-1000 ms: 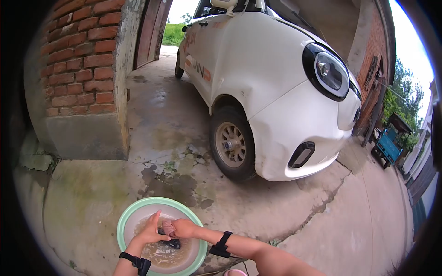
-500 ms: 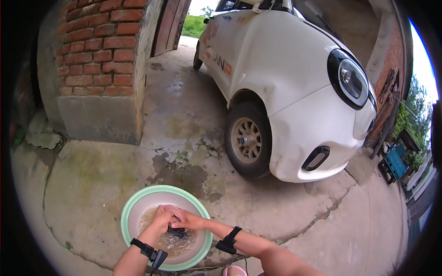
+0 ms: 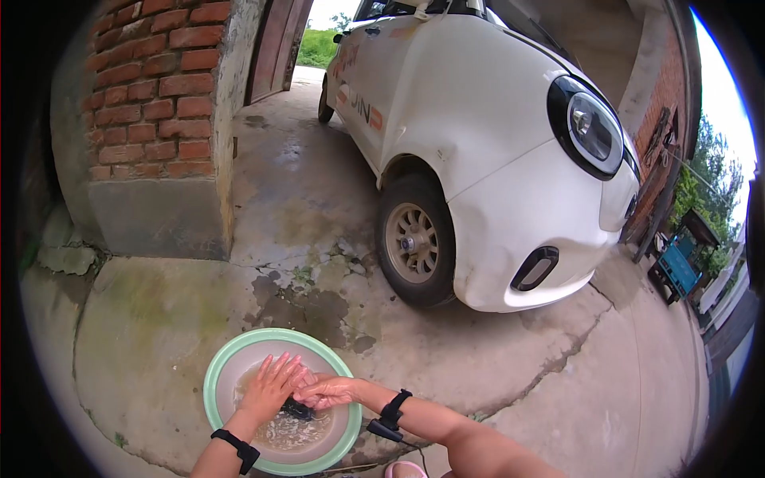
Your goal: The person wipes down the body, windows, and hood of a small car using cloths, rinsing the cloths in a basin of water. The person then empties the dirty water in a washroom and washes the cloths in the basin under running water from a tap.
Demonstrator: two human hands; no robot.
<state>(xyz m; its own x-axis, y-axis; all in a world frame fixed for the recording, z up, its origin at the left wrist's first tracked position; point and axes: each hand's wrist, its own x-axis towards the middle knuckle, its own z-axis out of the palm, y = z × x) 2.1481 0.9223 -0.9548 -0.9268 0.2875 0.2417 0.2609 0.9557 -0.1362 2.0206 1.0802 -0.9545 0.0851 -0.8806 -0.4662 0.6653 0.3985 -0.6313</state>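
A round basin (image 3: 213,382) with a pale green rim stands on the concrete, holding murky, sudsy water. Over it is my left hand (image 3: 271,388), its fingers stretched out and apart, beside my right hand (image 3: 328,390). The fingers of my right hand are bent inward around something pinkish that I cannot clearly make out between the hands. Just under the hands, a dark wet piece of what looks like cloth (image 3: 297,410) lies partly in the water. Both wrists carry black straps.
A white car (image 3: 494,191) is parked ahead, its front wheel (image 3: 414,240) beyond the basin. A brick pillar (image 3: 155,103) rises at the left. Cracks and damp patches mark the concrete (image 3: 494,358). A blue cart (image 3: 680,264) is far right; a pink shoe (image 3: 406,470) shows at the bottom.
My left hand has opened from a closed grip, its fingers now spread. My right hand stays beside it over the basin. The whole view has shifted slightly.
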